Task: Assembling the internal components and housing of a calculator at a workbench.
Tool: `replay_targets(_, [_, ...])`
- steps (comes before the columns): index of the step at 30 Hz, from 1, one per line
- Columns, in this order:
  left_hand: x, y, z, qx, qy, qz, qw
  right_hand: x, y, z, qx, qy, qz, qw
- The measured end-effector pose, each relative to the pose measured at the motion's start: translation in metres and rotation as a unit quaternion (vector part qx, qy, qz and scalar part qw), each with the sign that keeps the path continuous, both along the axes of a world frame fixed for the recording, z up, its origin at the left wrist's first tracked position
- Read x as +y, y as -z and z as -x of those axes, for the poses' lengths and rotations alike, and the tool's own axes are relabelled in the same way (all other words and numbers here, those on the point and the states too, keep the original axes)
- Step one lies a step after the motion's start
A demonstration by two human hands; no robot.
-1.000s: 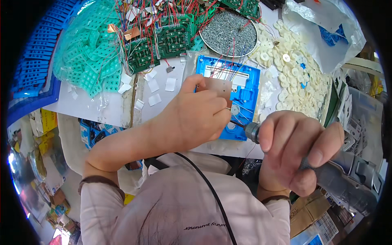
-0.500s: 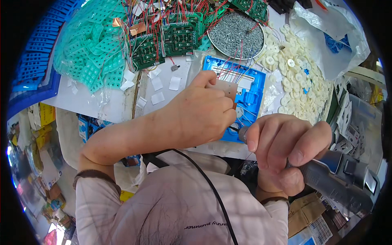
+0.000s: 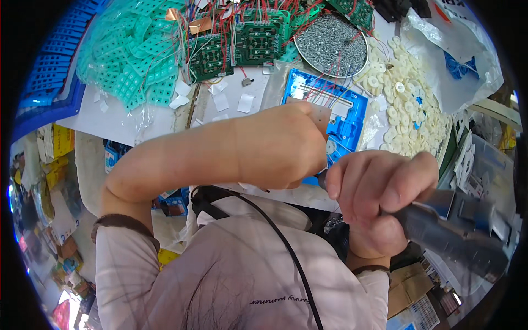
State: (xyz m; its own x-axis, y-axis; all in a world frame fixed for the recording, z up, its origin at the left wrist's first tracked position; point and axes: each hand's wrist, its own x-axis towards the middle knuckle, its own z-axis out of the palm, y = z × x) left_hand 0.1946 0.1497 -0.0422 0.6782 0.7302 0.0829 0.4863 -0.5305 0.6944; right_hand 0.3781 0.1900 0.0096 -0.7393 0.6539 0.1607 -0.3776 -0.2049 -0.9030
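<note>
A blue plastic casing lies face down-like on the table with wires and a metal strip inside. My left hand is closed over its near left part, back of the hand up; its fingertips and anything in them are hidden. A small brown board shows just past the knuckles. My right hand is wrapped round a dark electric screwdriver, whose nose points left to the casing's near edge beside my left hand. Its tip is hidden.
Green circuit boards with many wires lie at the back, next to a round dish of screws. Teal rubber keypads are heaped at left, cream plastic discs at right. A black cable crosses my shirt.
My left hand has rolled over to the right, so its fingers no longer show. The whole view has shifted slightly. The right hand still grips the screwdriver, which is now blurred by motion.
</note>
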Motion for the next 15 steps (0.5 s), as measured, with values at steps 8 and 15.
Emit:
replay_targets(8, [0.004, -0.002, 0.024, 0.014, -0.122, -0.042, 0.992, 0.009, 0.01, -0.014, 0.038, 0.006, -0.037, 0.999])
replay_targets(15, [-0.033, 0.007, 0.03, -0.065, -0.206, 0.056, 0.975, 0.024, 0.022, -0.008, 0.041, 0.073, -0.086, 0.993])
